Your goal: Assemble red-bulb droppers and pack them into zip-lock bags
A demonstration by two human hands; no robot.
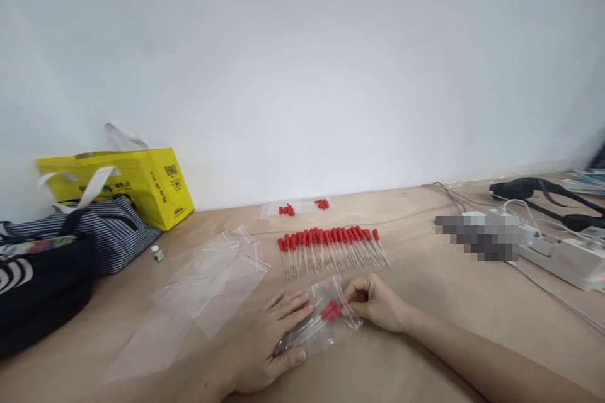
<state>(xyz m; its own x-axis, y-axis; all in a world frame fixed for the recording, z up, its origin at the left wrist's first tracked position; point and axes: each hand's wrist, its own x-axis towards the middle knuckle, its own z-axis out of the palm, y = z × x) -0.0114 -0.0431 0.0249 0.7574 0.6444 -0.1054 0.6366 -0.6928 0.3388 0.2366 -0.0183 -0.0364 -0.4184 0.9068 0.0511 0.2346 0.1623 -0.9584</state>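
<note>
Left hand (palm down) touches the clear bag right hand pinches.

Left hand spread flat, palm down; right hand pinching.

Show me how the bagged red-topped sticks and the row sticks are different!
The bagged sticks are inside a clear bag, but the row sticks lie bare on the table. The bagged sticks make a small bunch; the row sticks are many. Bagged tops point right, row tops toward the wall. Both have pale stems.
</note>
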